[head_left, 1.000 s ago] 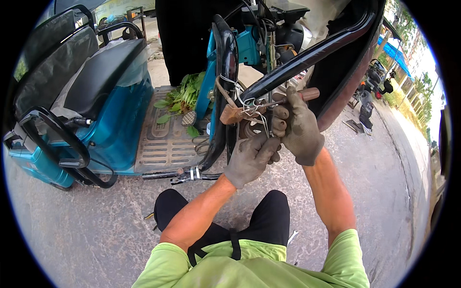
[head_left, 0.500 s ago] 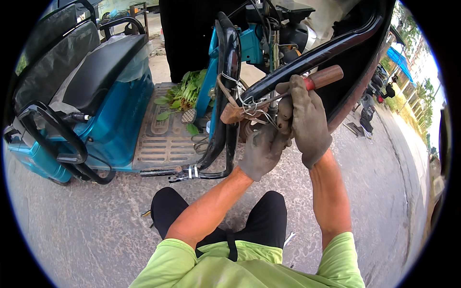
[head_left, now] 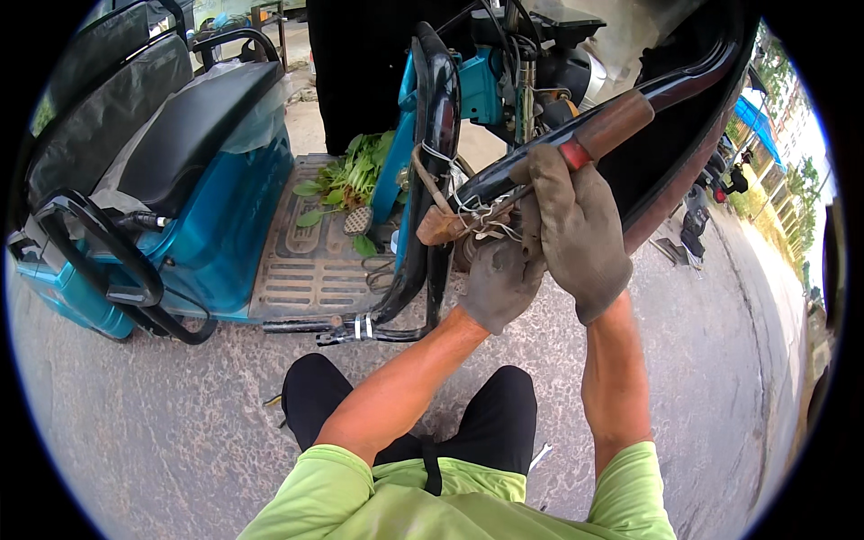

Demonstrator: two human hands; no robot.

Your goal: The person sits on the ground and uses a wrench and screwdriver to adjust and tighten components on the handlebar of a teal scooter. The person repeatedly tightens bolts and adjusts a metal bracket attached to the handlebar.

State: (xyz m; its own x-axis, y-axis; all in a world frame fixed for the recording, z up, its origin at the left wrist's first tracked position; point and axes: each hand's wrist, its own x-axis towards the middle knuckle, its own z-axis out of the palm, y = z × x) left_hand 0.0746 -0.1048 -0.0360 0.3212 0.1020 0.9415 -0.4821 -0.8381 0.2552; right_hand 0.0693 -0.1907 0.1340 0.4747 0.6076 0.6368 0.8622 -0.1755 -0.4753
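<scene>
A screwdriver (head_left: 617,125) with a brown handle and a red collar slants across the black tube of a blue three-wheeler's frame. My gloved right hand (head_left: 578,220) holds it near the collar, fingers bent round the shaft side. The shaft runs down-left toward a tangle of thin wire (head_left: 477,214) beside a rusty bracket (head_left: 438,225); its tip is hard to make out. Just below the wire, my gloved left hand (head_left: 502,281) is closed against the underside of the frame joint. Whatever its fingers grip is hidden.
Leafy greens (head_left: 363,169) lie on the vehicle's ribbed footboard (head_left: 310,292). To the left is a black seat (head_left: 200,130) with bent guard rails. A wrench (head_left: 541,455) rests on the concrete by my right knee. Dark parts (head_left: 691,225) lie at the far right.
The screwdriver's handle has swung up and slightly right, so it tilts more steeply. My right hand has shifted its hold, and my left hand has moved slightly right.
</scene>
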